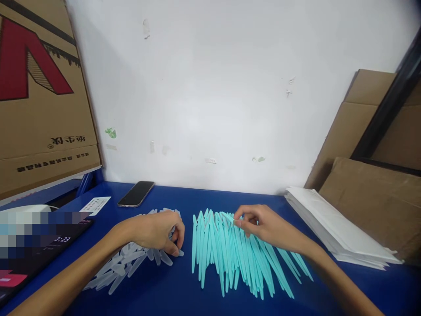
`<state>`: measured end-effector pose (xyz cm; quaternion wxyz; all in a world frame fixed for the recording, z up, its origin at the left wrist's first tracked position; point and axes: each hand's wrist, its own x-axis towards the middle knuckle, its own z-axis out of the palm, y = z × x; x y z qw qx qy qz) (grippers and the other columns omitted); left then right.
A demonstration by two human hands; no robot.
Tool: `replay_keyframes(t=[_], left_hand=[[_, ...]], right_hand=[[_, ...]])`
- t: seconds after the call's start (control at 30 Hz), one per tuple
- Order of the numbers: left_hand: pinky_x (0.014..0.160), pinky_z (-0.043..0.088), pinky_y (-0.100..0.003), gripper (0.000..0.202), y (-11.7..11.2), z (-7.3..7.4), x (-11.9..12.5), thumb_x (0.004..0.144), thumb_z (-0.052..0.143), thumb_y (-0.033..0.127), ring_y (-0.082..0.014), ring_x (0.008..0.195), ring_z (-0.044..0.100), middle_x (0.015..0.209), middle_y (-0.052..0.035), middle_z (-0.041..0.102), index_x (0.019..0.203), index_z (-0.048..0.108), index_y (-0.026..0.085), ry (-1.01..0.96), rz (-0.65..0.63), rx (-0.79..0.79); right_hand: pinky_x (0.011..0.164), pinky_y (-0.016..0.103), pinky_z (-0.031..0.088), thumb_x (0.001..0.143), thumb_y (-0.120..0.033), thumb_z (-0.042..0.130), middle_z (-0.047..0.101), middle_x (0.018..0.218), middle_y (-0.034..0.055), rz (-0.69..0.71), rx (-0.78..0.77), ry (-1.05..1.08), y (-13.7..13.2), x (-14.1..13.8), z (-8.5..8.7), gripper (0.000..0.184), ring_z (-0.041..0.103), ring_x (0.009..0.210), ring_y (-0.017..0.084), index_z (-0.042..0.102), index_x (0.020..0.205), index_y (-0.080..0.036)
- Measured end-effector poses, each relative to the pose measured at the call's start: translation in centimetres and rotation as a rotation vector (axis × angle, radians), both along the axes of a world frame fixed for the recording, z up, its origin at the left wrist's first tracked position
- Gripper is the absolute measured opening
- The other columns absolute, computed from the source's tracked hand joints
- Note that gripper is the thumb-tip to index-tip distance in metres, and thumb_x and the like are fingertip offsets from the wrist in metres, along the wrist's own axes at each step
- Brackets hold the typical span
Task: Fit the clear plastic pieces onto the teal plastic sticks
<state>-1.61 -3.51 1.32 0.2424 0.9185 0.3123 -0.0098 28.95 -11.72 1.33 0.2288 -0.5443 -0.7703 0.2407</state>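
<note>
Two hands seem busy with picking: lower centre, the right hand (261, 223) pinches a turquoise plastic stick (228, 217); lower left, the left hand (154, 231) pinches a translucent plastic piece (181, 253). Next move calls for light, steady pressure.

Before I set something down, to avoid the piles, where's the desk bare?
Bare blue desk shows between the translucent pieces and turquoise sticks, and along the wall behind the sticks. It's crowded beneath the left hand and right hand.
</note>
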Motion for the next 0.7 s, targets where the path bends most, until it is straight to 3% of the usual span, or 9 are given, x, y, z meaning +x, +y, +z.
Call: replay_keyframes(t=[0.17, 0.33, 0.47, 0.6, 0.7], left_hand=[[0.057, 0.041, -0.025, 0.026, 0.0, 0.2, 1.0, 0.090, 0.056, 0.044, -0.0163, 0.069, 0.058, 0.081, -0.0020, 0.069, 0.084, 0.068, 0.022, -0.212, 0.095, 0.141], [0.056, 0.041, -0.026, 0.029, 0.8, -0.9, 1.9, 0.095, 0.048, 0.045, -0.0127, 0.059, 0.055, 0.083, -0.0012, 0.068, 0.099, 0.064, 0.021, -0.494, 0.288, 0.368], [0.057, 0.044, -0.025, 0.027, 0.6, -2.1, 2.6, 0.095, 0.050, 0.040, -0.0117, 0.059, 0.058, 0.085, 0.0004, 0.068, 0.112, 0.063, 0.024, -0.591, 0.310, 0.321], [0.054, 0.045, -0.024, 0.020, -0.2, -2.7, 3.4, 0.091, 0.058, 0.039, -0.0113, 0.055, 0.058, 0.075, 0.0016, 0.067, 0.099, 0.062, 0.022, -0.677, 0.290, 0.200], [0.058, 0.050, -0.025, 0.022, -0.8, -2.8, 4.0, 0.090, 0.061, 0.041, -0.0152, 0.065, 0.066, 0.072, 0.0006, 0.067, 0.090, 0.054, 0.020, -0.843, 0.339, 0.005]], right_hand=[[0.055, 0.024, 0.039, 0.096, -0.047, 0.050, 0.063, 0.071, -0.0009, 0.003, 0.119, 0.016, -0.2, -1.3, -0.4, 0.029, 0.053, 0.060, 0.012, 0.067, 0.098, -0.023], [0.056, 0.025, 0.040, 0.097, -0.049, 0.048, 0.066, 0.080, -0.0004, -0.003, 0.144, 0.021, -0.1, -1.7, -0.8, 0.030, 0.054, 0.062, 0.012, 0.065, 0.104, -0.026], [0.057, 0.026, 0.041, 0.098, -0.049, 0.046, 0.066, 0.086, 0.0000, -0.035, 0.213, 0.008, 0.0, -1.9, -1.2, 0.030, 0.054, 0.064, 0.012, 0.065, 0.108, -0.028], [0.062, 0.027, 0.044, 0.099, -0.047, 0.048, 0.066, 0.090, 0.0001, -0.032, 0.267, 0.023, 0.0, -2.3, -1.4, 0.027, 0.058, 0.073, 0.014, 0.065, 0.109, -0.029], [0.064, 0.027, 0.046, 0.098, -0.045, 0.050, 0.066, 0.094, 0.0006, -0.031, 0.288, 0.019, -0.1, -2.5, -1.6, 0.025, 0.059, 0.076, 0.014, 0.064, 0.111, -0.029]])
